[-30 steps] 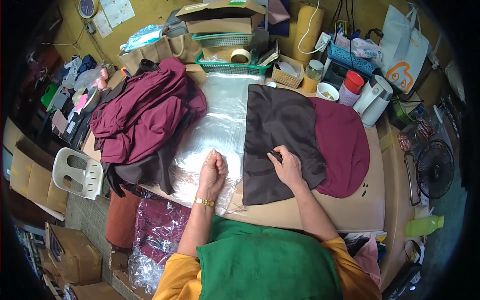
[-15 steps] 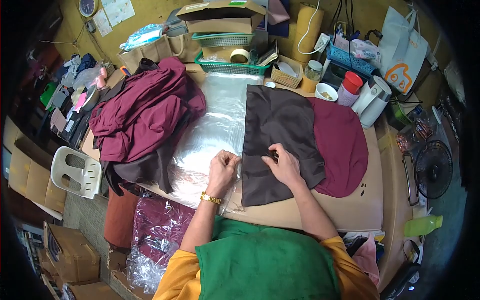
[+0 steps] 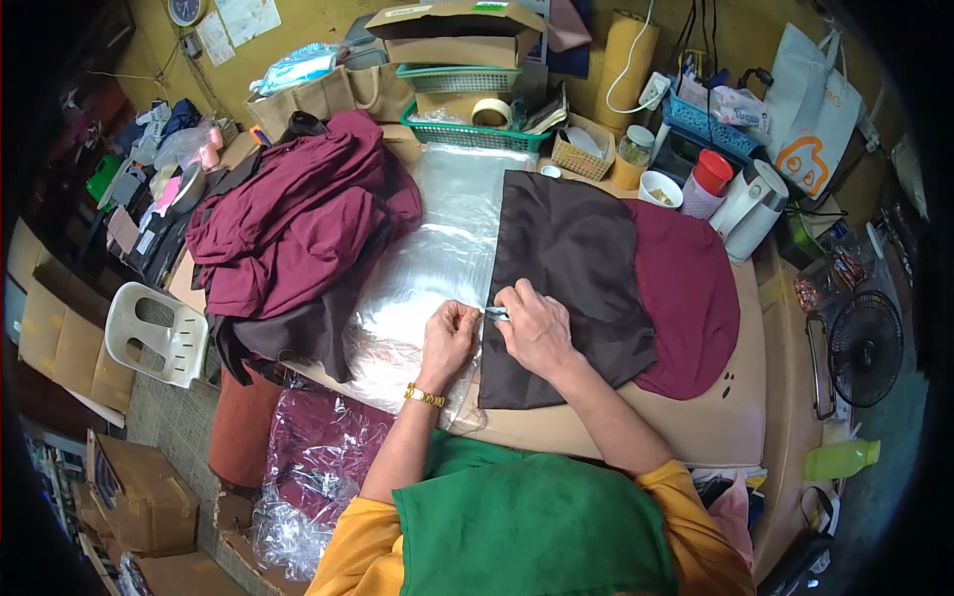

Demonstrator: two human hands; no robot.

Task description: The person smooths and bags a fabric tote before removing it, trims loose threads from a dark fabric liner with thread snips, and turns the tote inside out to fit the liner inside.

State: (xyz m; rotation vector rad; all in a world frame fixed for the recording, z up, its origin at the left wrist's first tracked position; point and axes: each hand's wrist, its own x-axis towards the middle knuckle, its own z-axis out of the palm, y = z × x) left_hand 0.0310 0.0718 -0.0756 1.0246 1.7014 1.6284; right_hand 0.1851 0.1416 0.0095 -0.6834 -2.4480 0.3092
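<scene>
A dark brown cloth (image 3: 571, 238) lies flat on the table, with maroon fabric (image 3: 686, 298) showing beyond its right side. My left hand (image 3: 452, 340) is closed in a pinch at the cloth's left edge; what its fingertips hold is too small to make out. My right hand (image 3: 537, 328) grips small metal thread snips (image 3: 496, 313), whose tip points left and almost meets the left fingertips. Clear plastic bags (image 3: 427, 258) are spread under and beyond my left hand.
A heap of maroon and dark garments (image 3: 288, 228) covers the table's left part. Green baskets (image 3: 467, 134), a white cup (image 3: 660, 189) and a kettle (image 3: 750, 209) line the back. A plastic-wrapped maroon bundle (image 3: 323, 447) sits below the front edge, near a white stool (image 3: 154, 333).
My right hand has moved left across the dark cloth to my left hand, and the thread snips now show in it. My left hand stays pinched at the cloth's edge.
</scene>
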